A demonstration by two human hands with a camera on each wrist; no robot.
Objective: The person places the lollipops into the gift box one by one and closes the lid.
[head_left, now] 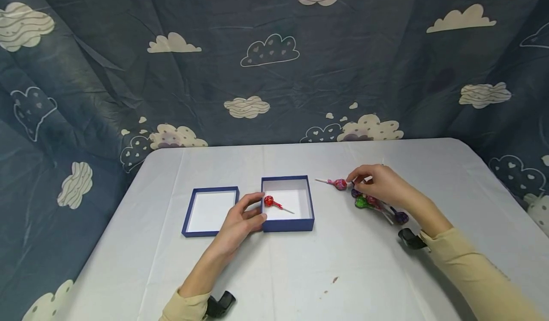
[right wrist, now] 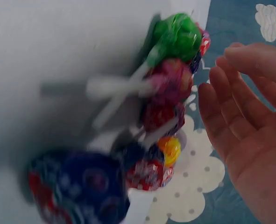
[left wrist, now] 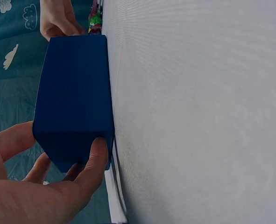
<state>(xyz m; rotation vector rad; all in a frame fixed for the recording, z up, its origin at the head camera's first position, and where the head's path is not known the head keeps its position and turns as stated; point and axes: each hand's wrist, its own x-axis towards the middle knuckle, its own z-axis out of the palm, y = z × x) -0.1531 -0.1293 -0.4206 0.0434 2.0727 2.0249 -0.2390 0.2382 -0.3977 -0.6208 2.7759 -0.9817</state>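
My left hand grips the left side of an open blue box, its thumb at the near corner and its fingers along the side. Inside the box lies a lollipop in red wrapping, its white stick pointing right. Over on the right, my right hand reaches above a group of lollipops, its fingertips right beside a pink-red lollipop. A green lollipop and a dark blue lollipop show close to that hand in the right wrist view. Nothing shows between its loosely bent fingers there.
The blue-rimmed box lid, white inside, lies left of the box, partly behind my left hand. A white cloth covers the table, with small brown specks near the front. Behind it hangs a dark curtain with cloud prints.
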